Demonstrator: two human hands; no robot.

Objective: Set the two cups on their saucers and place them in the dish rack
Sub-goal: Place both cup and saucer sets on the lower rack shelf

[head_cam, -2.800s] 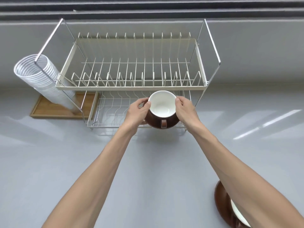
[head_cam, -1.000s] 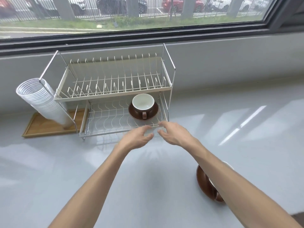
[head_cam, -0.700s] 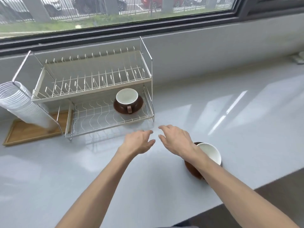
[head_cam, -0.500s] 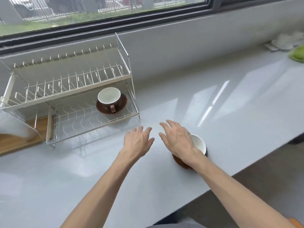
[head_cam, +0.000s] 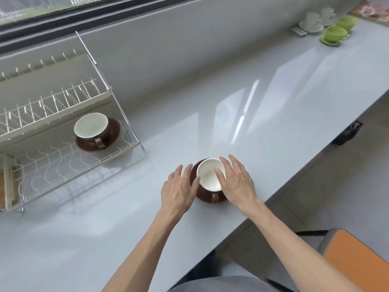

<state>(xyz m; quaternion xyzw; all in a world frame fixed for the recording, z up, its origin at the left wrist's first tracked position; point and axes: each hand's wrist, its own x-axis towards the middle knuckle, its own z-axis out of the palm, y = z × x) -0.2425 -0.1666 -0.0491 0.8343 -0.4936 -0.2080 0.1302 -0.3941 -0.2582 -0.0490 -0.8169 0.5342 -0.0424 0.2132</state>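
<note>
The pale grey worktop (head_cam: 263,114) runs from lower left to upper right beneath a window sill, its far edge meeting a grey wall. At left stands the two-tier wire dish rack (head_cam: 63,114); its upper tier carries rows of upright prongs, and its lower tier is a wavy wire floor. On the right part of that lower tier sits the first saucer (head_cam: 113,135), brown, bearing the first cup (head_cam: 91,125), upright, white inside and brown outside, with its handle turned toward the viewer. An orange-topped chair (head_cam: 355,262) shows at lower right, below the worktop's near edge. Near that edge, well apart from the rack, lies the second saucer (head_cam: 205,198), brown, with the second cup (head_cam: 210,174) standing on it, white interior facing up and handle toward the viewer. The left hand (head_cam: 179,188) is spread with fingers extended at the left rim of this saucer, its grip open; whether the fingertips touch the saucer cannot be told. The right hand (head_cam: 236,182) lies over the right side of the cup and saucer, fingers splayed and uncurled, grip likewise open, with one fingertip overlapping the cup's rim. At the far right end of the worktop, well apart from everything else, stand two green cups (head_cam: 336,32) on green saucers and, just behind them, two white cups (head_cam: 317,18) on white saucers.
</note>
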